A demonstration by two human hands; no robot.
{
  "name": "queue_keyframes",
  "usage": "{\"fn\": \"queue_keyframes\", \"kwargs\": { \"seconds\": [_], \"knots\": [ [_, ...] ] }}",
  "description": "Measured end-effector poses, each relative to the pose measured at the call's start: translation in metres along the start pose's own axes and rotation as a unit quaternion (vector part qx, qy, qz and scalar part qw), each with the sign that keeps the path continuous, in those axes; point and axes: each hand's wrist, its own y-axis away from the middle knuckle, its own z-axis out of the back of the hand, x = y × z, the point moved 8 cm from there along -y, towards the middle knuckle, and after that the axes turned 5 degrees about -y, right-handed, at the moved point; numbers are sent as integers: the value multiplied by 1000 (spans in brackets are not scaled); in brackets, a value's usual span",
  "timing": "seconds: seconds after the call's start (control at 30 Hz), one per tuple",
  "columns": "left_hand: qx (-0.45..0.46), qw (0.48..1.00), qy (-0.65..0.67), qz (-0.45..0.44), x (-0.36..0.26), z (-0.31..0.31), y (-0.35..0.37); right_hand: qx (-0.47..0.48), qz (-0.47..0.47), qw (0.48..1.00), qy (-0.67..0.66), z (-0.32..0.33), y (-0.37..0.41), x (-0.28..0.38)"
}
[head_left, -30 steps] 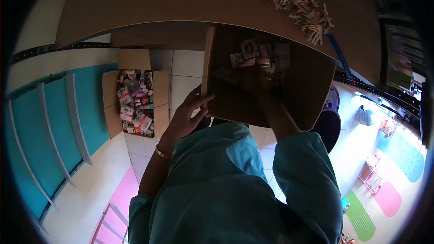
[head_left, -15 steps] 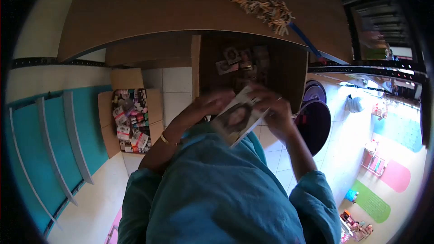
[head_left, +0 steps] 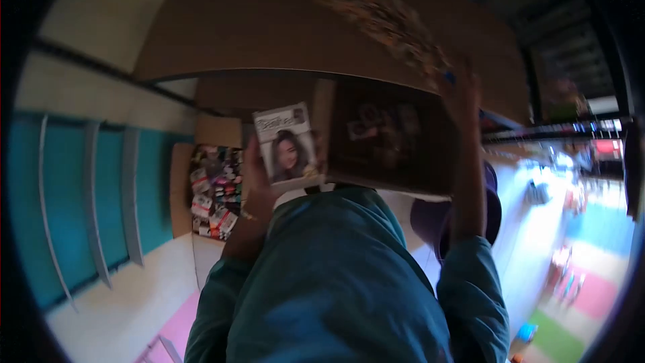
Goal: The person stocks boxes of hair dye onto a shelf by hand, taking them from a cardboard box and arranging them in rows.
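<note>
A small upright carton, white with a printed portrait on its front, is in my left hand, whose fingers wrap its left side. My right hand is raised at the right end of a shaggy tan duster, right at its blue handle. The fingers of that hand are smeared by motion, so I cannot tell whether they close on the handle. The duster lies across a broad brown cardboard surface. Below it, an open cardboard box holds several small printed packs.
To the left, another open cardboard box is filled with many small bottles and packs. A dark purple bucket stands on the floor behind my right forearm. Metal shelf rails run along the right side.
The carton has gone from between both hands into my left hand, further left and more upright. My right hand has let go of it and risen to the duster's handle. The view has shifted.
</note>
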Motion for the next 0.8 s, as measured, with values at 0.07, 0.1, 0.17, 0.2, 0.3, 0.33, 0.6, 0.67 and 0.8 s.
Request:
{"fn": "queue_keyframes", "kwargs": {
  "seconds": [0.07, 0.1, 0.17, 0.2, 0.3, 0.33, 0.6, 0.67, 0.8],
  "knots": [
    [20, 998, 32, -48, -21, 3, -1, 31, 20, 998, 50, -39, -10, -30],
    [21, 997, 39, -68, -30, 0, 2, 21, 54, 994, 96, -56, -10, -41],
    [23, 993, 58, -101, -40, -8, 7, 82, -6, 994, 66, -74, -14, -57],
    [27, 992, 57, -111, -46, -6, 11, 96, -28, 992, 71, -71, -13, -41],
    [14, 988, 49, -143, -71, 3, 26, 76, -34, 993, -84, -67, 14, -1],
    [10, 985, 47, -164, -81, 6, 35, 54, 32, 985, -163, -60, 35, 24],
    [1, 943, 179, -282, -81, 23, 54, 214, 156, 926, -270, -55, 155, 129],
    [-6, 962, -23, -272, -82, 21, 60, 173, 51, 942, -284, -64, 132, 117],
    [-26, 938, -113, -328, -98, -26, 62, 183, -70, 883, -428, -64, 146, 89]
  ]
}}
